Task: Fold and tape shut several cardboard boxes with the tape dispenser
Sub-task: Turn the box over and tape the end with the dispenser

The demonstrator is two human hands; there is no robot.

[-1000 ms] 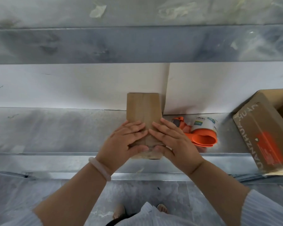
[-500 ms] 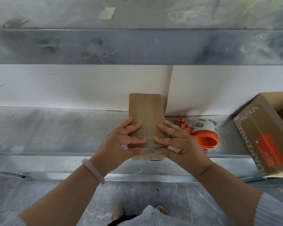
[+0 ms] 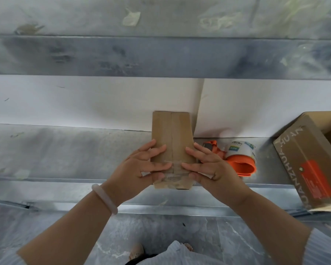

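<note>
Now pressing tape (image 3: 172,175) onto the cardboard box (image 3: 171,134) between them on the worktop (image 3: 65,150): left grip (image 3: 139,169) and right grip (image 3: 208,169), fingers straight, clasping nothing. Likely light, stiff, dentable; best held by side walls.

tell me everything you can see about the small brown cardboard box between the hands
The small brown cardboard box is plain and closed, with a centre seam running away from the person along its top. Wrinkled clear tape crosses its near end. It rests on the grey metal ledge, its far end showing against the white board. The left hand and right hand press straight fingers on its top, thumbs at the near end.
</note>
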